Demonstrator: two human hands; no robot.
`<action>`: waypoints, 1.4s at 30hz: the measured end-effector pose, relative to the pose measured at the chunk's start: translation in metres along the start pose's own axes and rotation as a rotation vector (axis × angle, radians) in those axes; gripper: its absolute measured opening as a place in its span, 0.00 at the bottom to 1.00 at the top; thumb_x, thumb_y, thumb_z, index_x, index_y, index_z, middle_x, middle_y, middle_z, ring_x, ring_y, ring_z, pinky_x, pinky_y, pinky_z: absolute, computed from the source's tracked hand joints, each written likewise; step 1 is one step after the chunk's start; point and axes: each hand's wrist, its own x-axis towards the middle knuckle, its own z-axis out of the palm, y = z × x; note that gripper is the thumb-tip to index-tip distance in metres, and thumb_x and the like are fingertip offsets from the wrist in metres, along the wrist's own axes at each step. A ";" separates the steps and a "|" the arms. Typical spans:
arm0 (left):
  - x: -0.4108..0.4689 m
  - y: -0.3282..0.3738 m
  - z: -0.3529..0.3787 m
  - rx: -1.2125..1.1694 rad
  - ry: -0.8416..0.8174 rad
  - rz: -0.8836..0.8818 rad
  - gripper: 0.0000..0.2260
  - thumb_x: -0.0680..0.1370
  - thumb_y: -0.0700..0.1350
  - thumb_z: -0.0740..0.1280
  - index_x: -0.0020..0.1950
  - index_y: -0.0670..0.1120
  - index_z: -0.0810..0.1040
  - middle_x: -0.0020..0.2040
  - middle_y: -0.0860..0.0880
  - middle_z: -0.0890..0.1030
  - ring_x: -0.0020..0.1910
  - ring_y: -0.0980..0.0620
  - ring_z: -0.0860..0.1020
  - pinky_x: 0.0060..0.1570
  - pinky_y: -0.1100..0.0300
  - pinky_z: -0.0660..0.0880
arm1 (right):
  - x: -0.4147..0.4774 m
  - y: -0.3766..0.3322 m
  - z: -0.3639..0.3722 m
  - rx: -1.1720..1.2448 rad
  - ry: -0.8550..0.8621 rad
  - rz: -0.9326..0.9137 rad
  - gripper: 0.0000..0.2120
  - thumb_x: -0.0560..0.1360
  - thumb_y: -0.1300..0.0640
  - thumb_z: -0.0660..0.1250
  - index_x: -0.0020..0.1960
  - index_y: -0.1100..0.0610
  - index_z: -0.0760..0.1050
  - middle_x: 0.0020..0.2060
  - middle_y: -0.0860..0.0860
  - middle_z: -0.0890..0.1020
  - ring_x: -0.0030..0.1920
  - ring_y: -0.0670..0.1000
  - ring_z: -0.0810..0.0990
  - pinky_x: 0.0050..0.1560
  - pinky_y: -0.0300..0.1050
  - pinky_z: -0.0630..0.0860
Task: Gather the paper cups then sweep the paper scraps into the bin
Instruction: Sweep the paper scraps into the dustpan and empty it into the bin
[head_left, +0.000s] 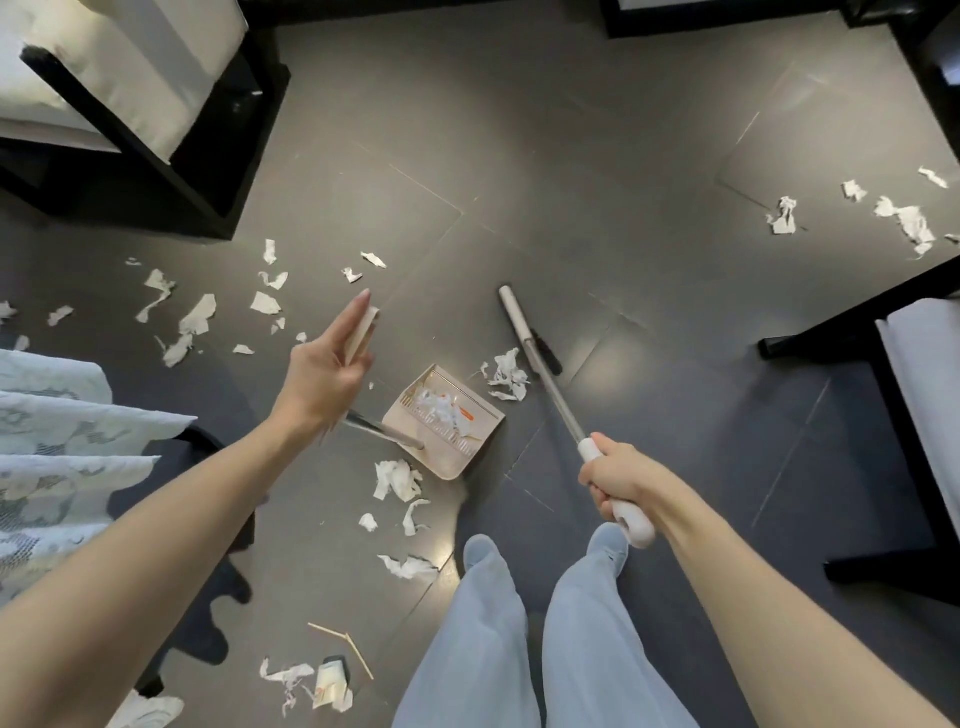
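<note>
Head view: my left hand (332, 358) lies straight-fingered along the dustpan handle (370, 325); whether it grips, I cannot tell. My right hand (618, 483) is fisted round the broom (557, 395) grip. The dustpan (449, 465) sits on the floor (571, 182) ahead of my feet, scraps inside. Paper scraps (397, 480) lie just beside its near edge. There is open floor ahead, between the chairs (208, 171).

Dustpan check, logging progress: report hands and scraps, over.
Left hand holds dustpan handle, right hand grips broom. Pan part-filled; paper scraps scattered over floor. Chair legs border both sides.
</note>
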 end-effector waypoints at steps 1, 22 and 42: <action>0.005 0.002 0.003 -0.009 -0.004 0.008 0.30 0.77 0.34 0.66 0.73 0.60 0.67 0.63 0.59 0.77 0.50 0.70 0.75 0.48 0.79 0.67 | -0.002 -0.003 0.009 -0.020 -0.030 -0.004 0.28 0.73 0.66 0.57 0.70 0.50 0.63 0.30 0.56 0.72 0.25 0.50 0.69 0.30 0.44 0.68; 0.042 0.073 0.062 -0.123 0.020 0.186 0.32 0.77 0.32 0.65 0.70 0.64 0.66 0.62 0.68 0.74 0.64 0.68 0.71 0.61 0.76 0.64 | -0.115 -0.036 -0.088 0.254 -0.073 -0.128 0.23 0.77 0.67 0.59 0.62 0.42 0.68 0.26 0.51 0.67 0.20 0.44 0.63 0.19 0.34 0.63; 0.318 0.360 0.309 -0.007 -0.081 0.404 0.30 0.77 0.36 0.67 0.74 0.59 0.65 0.63 0.48 0.79 0.55 0.55 0.77 0.54 0.71 0.72 | 0.020 -0.123 -0.442 0.996 0.145 -0.221 0.19 0.78 0.68 0.59 0.63 0.48 0.68 0.24 0.47 0.65 0.21 0.42 0.62 0.17 0.32 0.59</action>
